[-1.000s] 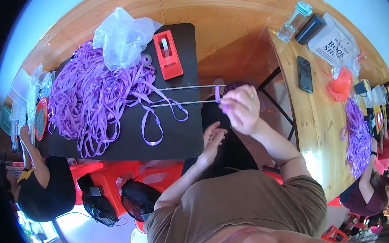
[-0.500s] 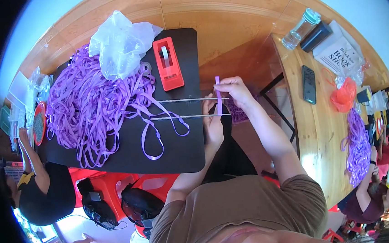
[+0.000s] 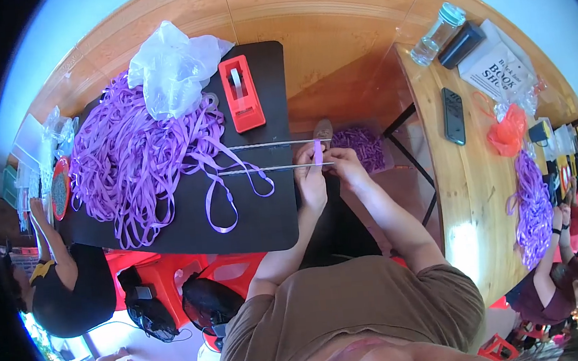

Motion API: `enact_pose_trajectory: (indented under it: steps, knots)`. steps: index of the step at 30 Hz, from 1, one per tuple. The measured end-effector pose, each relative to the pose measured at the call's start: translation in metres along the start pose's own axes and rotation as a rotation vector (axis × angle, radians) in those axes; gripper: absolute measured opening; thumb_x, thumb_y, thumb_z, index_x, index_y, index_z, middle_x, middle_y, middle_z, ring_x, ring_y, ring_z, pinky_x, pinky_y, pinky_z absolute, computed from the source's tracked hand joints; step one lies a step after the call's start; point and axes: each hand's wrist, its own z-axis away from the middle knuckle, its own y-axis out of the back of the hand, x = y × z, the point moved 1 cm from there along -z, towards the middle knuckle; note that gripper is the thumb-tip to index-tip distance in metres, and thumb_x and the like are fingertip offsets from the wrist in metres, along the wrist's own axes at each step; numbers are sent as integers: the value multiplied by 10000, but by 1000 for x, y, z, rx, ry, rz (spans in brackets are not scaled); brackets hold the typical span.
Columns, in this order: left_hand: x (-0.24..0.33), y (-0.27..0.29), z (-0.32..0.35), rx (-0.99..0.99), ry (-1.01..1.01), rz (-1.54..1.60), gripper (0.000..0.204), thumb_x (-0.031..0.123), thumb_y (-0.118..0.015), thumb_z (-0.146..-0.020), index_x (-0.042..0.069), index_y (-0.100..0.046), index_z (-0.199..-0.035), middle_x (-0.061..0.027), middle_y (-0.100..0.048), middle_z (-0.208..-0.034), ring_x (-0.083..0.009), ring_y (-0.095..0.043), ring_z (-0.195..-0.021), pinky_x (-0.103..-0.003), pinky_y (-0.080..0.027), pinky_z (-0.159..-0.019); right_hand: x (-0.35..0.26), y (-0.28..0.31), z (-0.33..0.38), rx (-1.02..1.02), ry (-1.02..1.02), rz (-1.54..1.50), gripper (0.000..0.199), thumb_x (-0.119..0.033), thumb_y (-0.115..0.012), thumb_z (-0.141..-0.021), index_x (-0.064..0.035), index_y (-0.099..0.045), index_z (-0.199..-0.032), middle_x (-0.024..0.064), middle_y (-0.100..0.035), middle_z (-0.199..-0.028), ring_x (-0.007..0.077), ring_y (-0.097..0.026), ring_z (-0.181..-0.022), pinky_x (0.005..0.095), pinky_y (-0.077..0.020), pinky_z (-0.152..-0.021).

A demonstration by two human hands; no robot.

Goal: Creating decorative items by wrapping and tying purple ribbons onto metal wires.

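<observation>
Two thin metal rods (image 3: 271, 169) jut out past the right edge of the black table, and a short purple ribbon (image 3: 318, 152) crosses them near their tips. My left hand (image 3: 312, 187) is closed on the ribbon from the left, some fingers hidden behind it. Beside it, my right hand (image 3: 346, 166) pinches close to the ribbon's lower part at the near rod's tip; the fingertips are partly hidden. A large tangled heap of purple ribbons (image 3: 131, 159) covers the table's left side. Two looped strands (image 3: 223, 228) trail from it beside the rods.
A red tape dispenser (image 3: 242, 96) and a clear plastic bag (image 3: 169, 74) lie on the black table (image 3: 265, 223). Below sits a bin of purple pieces (image 3: 361, 149). The wooden table (image 3: 470, 234) holds a phone (image 3: 454, 116) and bottle (image 3: 437, 36). Other people work at both sides.
My right hand has come down from the ribbon's raised upper end to the near rod. The ribbon's end no longer stands up above the far rod. The view has shifted slightly.
</observation>
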Motion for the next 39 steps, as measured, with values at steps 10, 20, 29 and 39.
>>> enact_pose_trajectory:
  steps: [10,20,29,39]
  knots:
    - [16,0,34,71,166,82,131,88,-521,-930,34,-631,-975,-34,-628,-873,-96,-571,-793,-240,-439,-767,12,1,56,28,207,-63,98,15,-605,-812,52,-646,-893,88,-656,-845,136,-603,-785,249,-456,-769]
    - [30,-11,38,156,187,93,114,82,-513,-935,40,-618,-948,-27,-644,-831,-75,-565,-738,-210,-436,-702,6,3,69,50,237,18,95,-4,-600,-818,31,-657,-885,52,-657,-826,93,-584,-770,219,-440,-747]
    - [62,-22,37,176,390,71,351,375,-483,-942,54,-609,-1011,-43,-648,-902,-144,-574,-909,-355,-378,-847,-27,4,83,129,203,-18,78,-32,-617,-830,17,-658,-875,-3,-621,-763,50,-533,-673,186,-400,-614]
    - [103,-25,22,111,794,252,766,658,-319,-888,-15,-475,-1217,-165,-489,-1238,-323,-351,-1228,-494,-147,-1064,-98,-11,50,68,423,199,112,-42,-622,-825,28,-664,-900,46,-658,-857,91,-596,-800,228,-464,-738]
